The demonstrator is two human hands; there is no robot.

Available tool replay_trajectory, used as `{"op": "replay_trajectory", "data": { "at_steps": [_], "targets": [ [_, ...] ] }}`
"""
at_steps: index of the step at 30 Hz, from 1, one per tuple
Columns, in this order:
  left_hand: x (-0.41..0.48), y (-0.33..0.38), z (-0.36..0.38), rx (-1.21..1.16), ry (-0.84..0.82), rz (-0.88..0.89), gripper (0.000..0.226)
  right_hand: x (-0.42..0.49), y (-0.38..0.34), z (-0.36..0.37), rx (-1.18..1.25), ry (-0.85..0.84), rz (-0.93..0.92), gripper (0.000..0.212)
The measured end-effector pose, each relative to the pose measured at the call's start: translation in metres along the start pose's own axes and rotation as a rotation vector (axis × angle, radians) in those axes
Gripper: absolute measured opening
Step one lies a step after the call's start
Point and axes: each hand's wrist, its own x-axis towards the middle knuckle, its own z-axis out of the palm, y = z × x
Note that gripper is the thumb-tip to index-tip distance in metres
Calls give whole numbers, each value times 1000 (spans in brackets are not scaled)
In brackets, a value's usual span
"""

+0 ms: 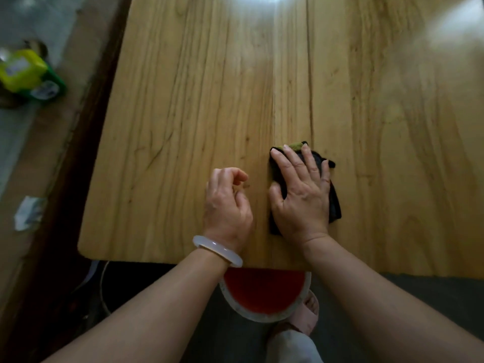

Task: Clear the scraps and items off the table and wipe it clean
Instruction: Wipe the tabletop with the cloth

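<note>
A dark cloth (334, 203) with a green corner lies on the wooden table (196, 100), a little in from the near edge. My right hand (301, 195) lies flat on top of it, fingers straight and spread, pressing it to the wood. My left hand (226, 205), with a pale bangle on the wrist, hovers just left of the cloth with its fingers loosely curled; nothing shows between them. A tiny dark speck (247, 185) sits on the wood by my left fingertips.
A red bin with a pale rim (264, 294) stands on the floor under the table's near edge, beside my foot. A yellow-green packet (23, 72) and a small white wrapper (28, 212) lie on the surface to the left.
</note>
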Motion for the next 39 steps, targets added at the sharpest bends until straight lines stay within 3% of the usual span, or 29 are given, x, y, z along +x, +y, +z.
{"op": "replay_trajectory", "data": {
  "at_steps": [10,20,24,29,33,37,39],
  "targets": [
    [-19,-57,-93,16,79,-159,32,-13,-114,44,165,-122,-151,54],
    [-41,-103,-154,9,161,-220,25,-22,-189,75,196,-249,-289,53],
    [-54,-123,-180,-11,213,-312,28,-27,-214,84,252,-290,-328,42],
    [-70,-159,-213,-52,272,-489,27,-40,-246,91,423,-367,-294,50],
    [-82,-185,-239,-205,240,-624,20,-64,-282,95,566,-448,-241,54],
    [-90,-213,-262,-647,203,-877,16,-93,-326,96,746,-586,-180,52],
    [-96,-222,-274,-855,164,-989,31,-102,-344,94,861,-686,-58,54]
  ]
}}
